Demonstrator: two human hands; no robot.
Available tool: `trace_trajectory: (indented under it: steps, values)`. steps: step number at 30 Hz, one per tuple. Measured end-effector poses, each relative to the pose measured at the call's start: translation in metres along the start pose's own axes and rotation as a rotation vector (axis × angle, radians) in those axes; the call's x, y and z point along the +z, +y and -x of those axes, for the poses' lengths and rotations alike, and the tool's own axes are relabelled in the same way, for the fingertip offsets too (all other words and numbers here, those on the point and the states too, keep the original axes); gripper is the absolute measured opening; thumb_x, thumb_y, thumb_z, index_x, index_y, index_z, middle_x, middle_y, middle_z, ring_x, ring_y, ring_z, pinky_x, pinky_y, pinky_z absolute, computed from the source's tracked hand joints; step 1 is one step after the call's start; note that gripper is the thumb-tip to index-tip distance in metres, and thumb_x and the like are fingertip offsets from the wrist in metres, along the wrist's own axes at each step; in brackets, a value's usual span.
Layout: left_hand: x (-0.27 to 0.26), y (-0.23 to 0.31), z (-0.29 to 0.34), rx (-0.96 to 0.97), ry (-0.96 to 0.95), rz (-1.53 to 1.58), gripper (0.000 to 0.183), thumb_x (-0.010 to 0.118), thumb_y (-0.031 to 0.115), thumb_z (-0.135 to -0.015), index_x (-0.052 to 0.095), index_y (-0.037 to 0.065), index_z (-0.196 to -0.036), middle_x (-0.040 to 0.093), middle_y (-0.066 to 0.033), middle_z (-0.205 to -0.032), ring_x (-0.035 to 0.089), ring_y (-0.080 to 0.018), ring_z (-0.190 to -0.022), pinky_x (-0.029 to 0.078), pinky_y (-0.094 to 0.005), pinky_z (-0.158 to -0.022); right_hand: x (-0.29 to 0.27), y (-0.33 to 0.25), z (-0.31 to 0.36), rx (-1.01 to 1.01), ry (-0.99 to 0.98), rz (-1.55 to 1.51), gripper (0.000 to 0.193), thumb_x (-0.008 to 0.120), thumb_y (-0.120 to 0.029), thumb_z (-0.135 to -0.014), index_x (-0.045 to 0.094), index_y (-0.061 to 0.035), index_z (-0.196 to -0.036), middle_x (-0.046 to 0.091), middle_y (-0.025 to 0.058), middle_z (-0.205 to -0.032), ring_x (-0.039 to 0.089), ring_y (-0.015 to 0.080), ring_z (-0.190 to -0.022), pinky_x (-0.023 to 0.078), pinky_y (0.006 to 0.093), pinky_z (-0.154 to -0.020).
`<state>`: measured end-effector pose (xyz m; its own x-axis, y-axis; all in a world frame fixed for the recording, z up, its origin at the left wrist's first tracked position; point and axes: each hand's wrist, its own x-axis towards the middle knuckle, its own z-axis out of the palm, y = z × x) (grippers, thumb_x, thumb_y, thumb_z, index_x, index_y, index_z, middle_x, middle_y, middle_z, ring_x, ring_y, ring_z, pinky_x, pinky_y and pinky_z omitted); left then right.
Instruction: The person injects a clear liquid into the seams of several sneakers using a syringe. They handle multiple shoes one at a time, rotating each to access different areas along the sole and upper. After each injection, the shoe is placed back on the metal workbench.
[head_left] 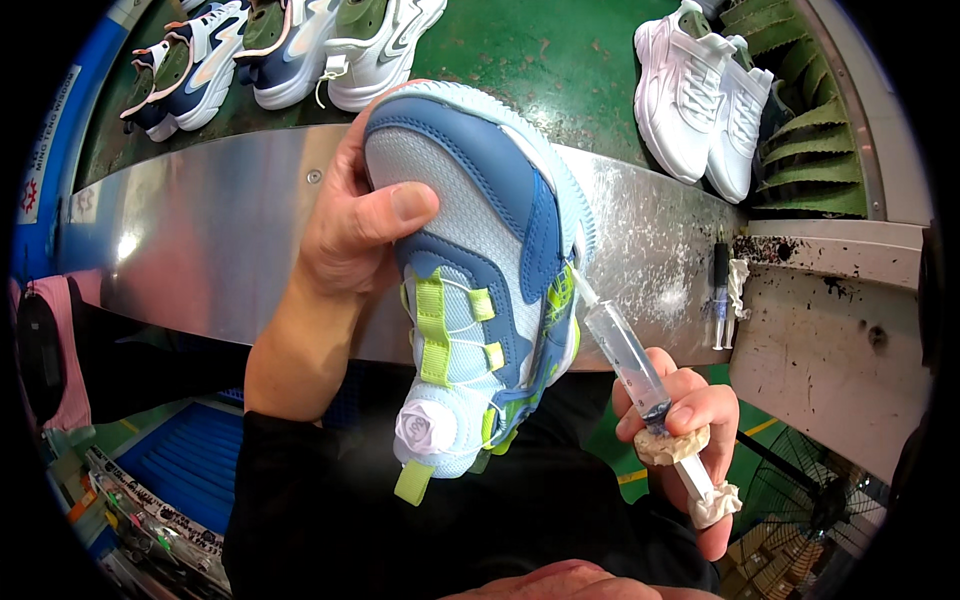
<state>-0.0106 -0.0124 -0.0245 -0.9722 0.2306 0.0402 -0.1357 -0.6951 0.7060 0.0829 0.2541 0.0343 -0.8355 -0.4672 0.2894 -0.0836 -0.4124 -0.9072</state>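
My left hand [345, 235] grips a light-blue sneaker [460, 200] by its toe end, thumb on the mesh upper. The sneaker has darker blue overlays, lime-green lace loops and a white round dial on the tongue, and its heel end hangs toward me. In my right hand [690, 405] is a clear syringe [622, 345], fingers wrapped around its barrel end and plunger. Whitish wrapping covers the syringe's flange and plunger end. Its tip meets or nearly meets the seam between upper and sole on the sneaker's right side.
Several navy-and-white sneakers [200, 80] stand on the green surface [520, 60] at the far left. A pair of white sneakers [685, 95] sits far right, beside green flaps [815, 150]. Two more syringes [720, 300] lie on the metal ledge [240, 220]. A fan [825, 505] stands lower right.
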Motion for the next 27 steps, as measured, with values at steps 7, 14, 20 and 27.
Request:
trace_trajectory:
  steps: [7, 14, 20, 27]
  values:
    - [0.0022, -0.0007, 0.0020, 0.030, 0.049, -0.022, 0.069, 0.074, 0.014, -0.067, 0.045, 0.003, -0.129, 0.059, -0.0104, -0.111, 0.058, -0.0204, -0.100, 0.046, -0.0333, -0.090, -0.0011, 0.0017, -0.0001, -0.006, 0.010, 0.006, 0.093, 0.073, -0.071, -0.055, 0.052, -0.0027, -0.115, 0.060, 0.0144, -0.098, 0.046, 0.0191, -0.081, 0.034, 0.0306, -0.072]
    - [0.0002, -0.0012, -0.0005, -0.001, 0.023, -0.006, 0.066, 0.074, 0.014, -0.067, 0.046, 0.002, -0.126, 0.060, -0.0108, -0.109, 0.059, -0.0210, -0.098, 0.047, -0.0334, -0.090, -0.0012, 0.0039, -0.0032, -0.040, 0.031, -0.003, 0.094, 0.073, -0.071, -0.056, 0.052, -0.0013, -0.115, 0.060, 0.0151, -0.098, 0.046, 0.0190, -0.081, 0.034, 0.0299, -0.072]
    - [0.0014, -0.0008, 0.0001, 0.005, 0.027, 0.009, 0.064, 0.074, 0.014, -0.067, 0.048, 0.001, -0.124, 0.061, -0.0113, -0.107, 0.060, -0.0213, -0.097, 0.048, -0.0335, -0.088, -0.0026, 0.0049, -0.0040, -0.003, 0.019, 0.017, 0.090, 0.074, -0.069, -0.055, 0.050, -0.0058, -0.115, 0.059, 0.0141, -0.094, 0.045, 0.0211, -0.080, 0.033, 0.0306, -0.064]
    - [0.0024, -0.0003, -0.0011, -0.003, 0.016, 0.014, 0.060, 0.074, 0.013, -0.068, 0.049, 0.001, -0.121, 0.061, -0.0119, -0.105, 0.061, -0.0212, -0.094, 0.050, -0.0334, -0.086, -0.0036, 0.0061, -0.0016, -0.033, -0.006, -0.011, 0.094, 0.073, -0.069, -0.056, 0.051, 0.0002, -0.116, 0.059, 0.0145, -0.099, 0.046, 0.0196, -0.082, 0.035, 0.0280, -0.072]
